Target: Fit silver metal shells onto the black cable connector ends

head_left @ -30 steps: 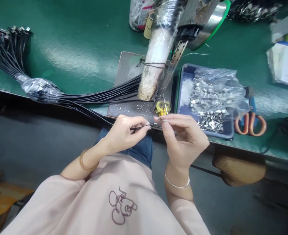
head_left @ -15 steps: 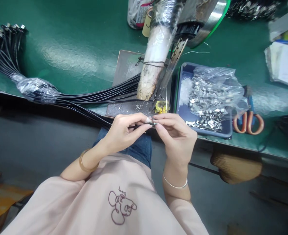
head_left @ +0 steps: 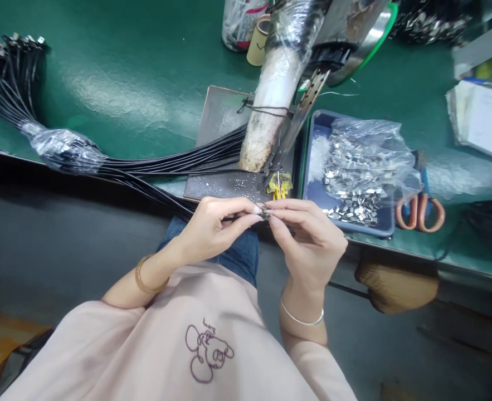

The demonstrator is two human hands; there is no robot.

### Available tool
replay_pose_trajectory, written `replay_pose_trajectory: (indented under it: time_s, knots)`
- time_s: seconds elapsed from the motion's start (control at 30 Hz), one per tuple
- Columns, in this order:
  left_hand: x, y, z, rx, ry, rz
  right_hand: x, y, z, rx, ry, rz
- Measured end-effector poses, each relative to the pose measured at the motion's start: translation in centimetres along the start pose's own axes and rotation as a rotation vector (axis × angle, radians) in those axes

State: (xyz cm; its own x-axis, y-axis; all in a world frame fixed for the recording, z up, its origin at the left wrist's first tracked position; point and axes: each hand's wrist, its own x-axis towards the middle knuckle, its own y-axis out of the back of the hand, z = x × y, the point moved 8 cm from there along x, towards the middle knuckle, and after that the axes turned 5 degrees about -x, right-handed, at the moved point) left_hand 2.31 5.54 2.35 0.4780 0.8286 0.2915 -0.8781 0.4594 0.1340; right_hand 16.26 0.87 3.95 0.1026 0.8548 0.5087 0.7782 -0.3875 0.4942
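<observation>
My left hand (head_left: 223, 225) pinches the end of a black cable between thumb and fingers, just off the front edge of the bench. Facing it, my right hand (head_left: 308, 231) is closed in a pinch on a small metal piece at the cable's tip; the fingertips hide most of it. Behind my left hand the black cables (head_left: 157, 192) run off to the left in a bundle wrapped in clear plastic (head_left: 66, 149). Beyond my fingertips stands a small yellow fixture (head_left: 279, 186) beneath a slanted metal strip (head_left: 306, 106).
A white wrapped tube (head_left: 266, 106) leans over a grey board (head_left: 216, 117). To the right, a blue tray (head_left: 346, 227) holds small metal shells (head_left: 360, 206) and a plastic bag. Orange-handled scissors (head_left: 419, 213) lie beside it. Papers (head_left: 482, 114) rest at the far right.
Both hands stay together at the cable's end. My right hand has shifted slightly to the right, and the fingertips have moved a little. The view has shifted slightly.
</observation>
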Motion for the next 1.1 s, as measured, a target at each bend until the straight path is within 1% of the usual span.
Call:
replay_pose_trajectory:
  time_s: [0.17,0.27,0.33,0.43,0.5,0.53,0.6,0.67,0.73,0.83,0.93,1.0,1.1]
  knots:
    - [-0.2,-0.1,0.0,0.081,-0.037,0.001,-0.1,0.3,-1.2,-0.107,0.089,0.008]
    - [-0.3,-0.1,0.4,0.148,-0.124,0.015,-0.2,0.5,-1.5,-0.145,0.092,0.01]
    - [-0.5,-0.2,0.7,0.198,-0.207,0.026,-0.2,0.4,-0.7,-0.066,0.015,0.01]
    - [-0.9,-0.4,1.4,0.276,-0.34,0.054,-0.5,-0.4,1.3,0.216,-0.155,-0.009]
    - [-1.3,-0.6,1.9,0.32,-0.422,0.073,-0.8,-1.3,2.2,0.391,-0.227,-0.035]
    - [-1.4,-0.6,2.0,0.335,-0.446,0.08,-1.0,-1.6,2.4,0.435,-0.244,-0.038]
    - [-1.6,-0.7,1.9,0.346,-0.453,0.087,-1.2,-1.7,2.7,0.417,-0.266,-0.017]
    - [-1.5,-0.5,1.5,0.333,-0.392,0.096,-1.4,-1.4,2.5,0.309,-0.268,0.03]
    - [-1.1,-0.1,0.6,0.274,-0.262,0.11,-1.4,-0.9,2.1,0.197,-0.25,0.082]
    - [-0.6,0.6,-1.1,0.09,-0.021,0.129,-1.1,0.0,1.8,0.114,-0.221,0.171]
    - [-0.4,0.6,-2.4,-0.091,0.151,0.121,-0.7,0.4,1.7,0.078,-0.188,0.198]
    - [-0.2,0.5,-2.8,-0.191,0.218,0.113,-0.5,0.5,1.1,0.018,-0.117,0.202]
    - [0.3,0.2,-2.9,-0.299,0.256,0.094,-0.5,0.9,-0.5,-0.114,0.068,0.244]
